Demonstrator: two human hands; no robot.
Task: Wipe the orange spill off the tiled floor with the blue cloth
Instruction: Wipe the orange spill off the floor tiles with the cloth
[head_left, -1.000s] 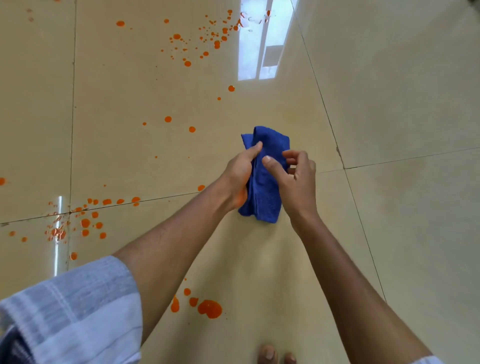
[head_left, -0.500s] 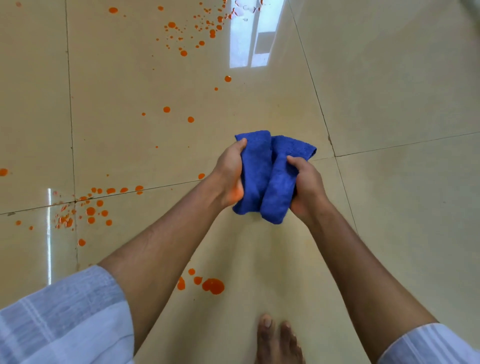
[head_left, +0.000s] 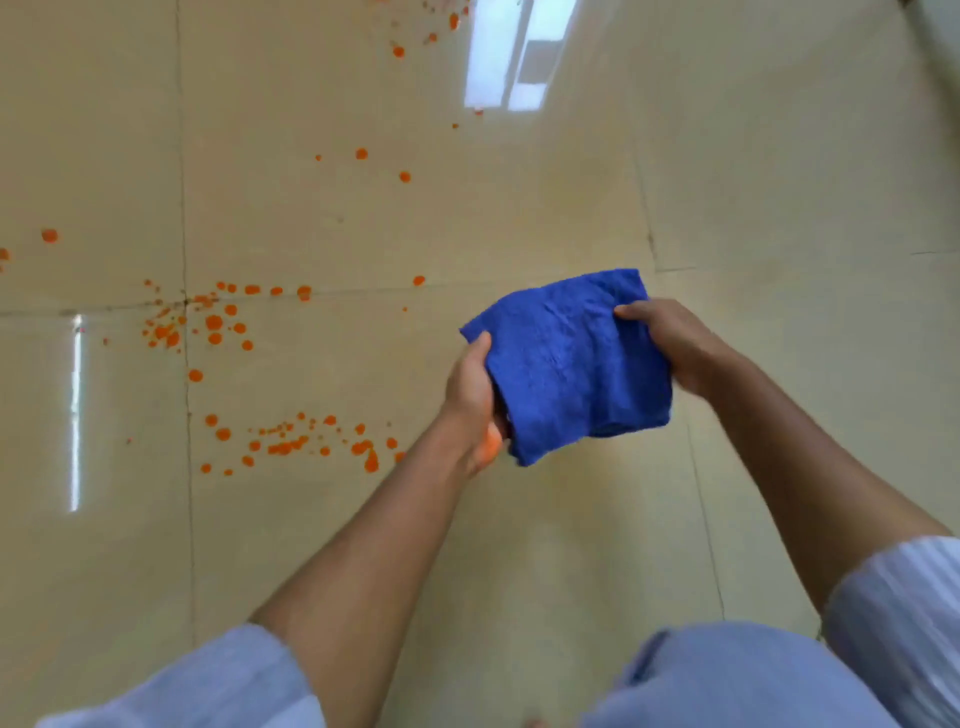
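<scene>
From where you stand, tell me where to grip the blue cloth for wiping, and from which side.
Grip the blue cloth from above, palm flat on its broad middle. It is folded into a thick pad, spread between the left hand and the right hand at opposite edges, and edge grips would probably let it bunch. The orange drops lie to the left, so sweep that way.

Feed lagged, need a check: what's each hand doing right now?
Left hand: closed on the left edge of the blue cloth, held above the floor.
Right hand: closed on the cloth's right edge.
</scene>
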